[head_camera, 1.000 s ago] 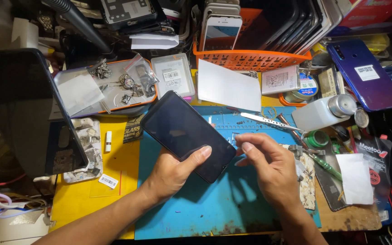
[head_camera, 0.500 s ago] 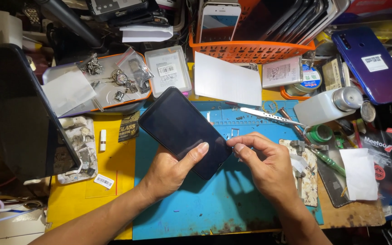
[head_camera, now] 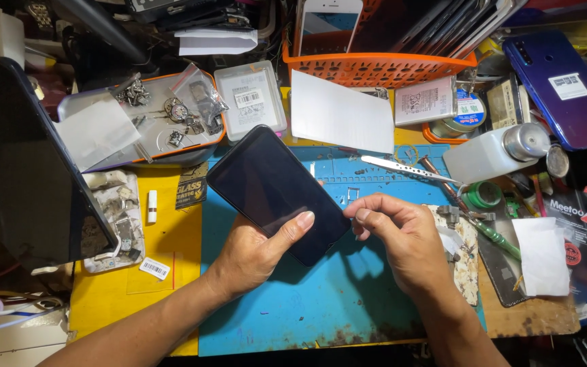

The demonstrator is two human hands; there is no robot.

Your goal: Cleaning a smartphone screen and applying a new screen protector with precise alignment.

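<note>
Left hand (head_camera: 256, 255) cupped under black smartphone (head_camera: 276, 191), fingers mostly closed round its lower end, thumb laid flat across glass near bottom corner, prob. to pin it steady. Phone held screen-up, tilted diagonally, top end pointing up-left, lifted just above blue work mat (head_camera: 321, 299) rather than lying on it; angle looks chosen to put its right edge w/in reach of other hand. Right hand (head_camera: 402, 238) loosely curled, fingertips bunched at phone's lower right edge, touching or nearly so; can't tell if anything small pinched between them, nothing visible. Phone itself: dark, glossy, screen off, no cracks showing, faint reflections only, rounded corners, thin bezel; back and ports hidden. Around: metal tweezers (head_camera: 402, 168) lying on mat just past phone, white card (head_camera: 341, 114) leaning at mat's top edge, orange basket (head_camera: 375, 64) w/ more handsets behind, clear tray of small metal parts (head_camera: 164, 115) up-left, white squeeze bottle (head_camera: 490, 153) on its side at right, purple phone back (head_camera: 558, 78) far right, big dark tablet (head_camera: 22, 163) propped at left. Bench crowded, so mat centre seems kept as sole working spot.
</note>
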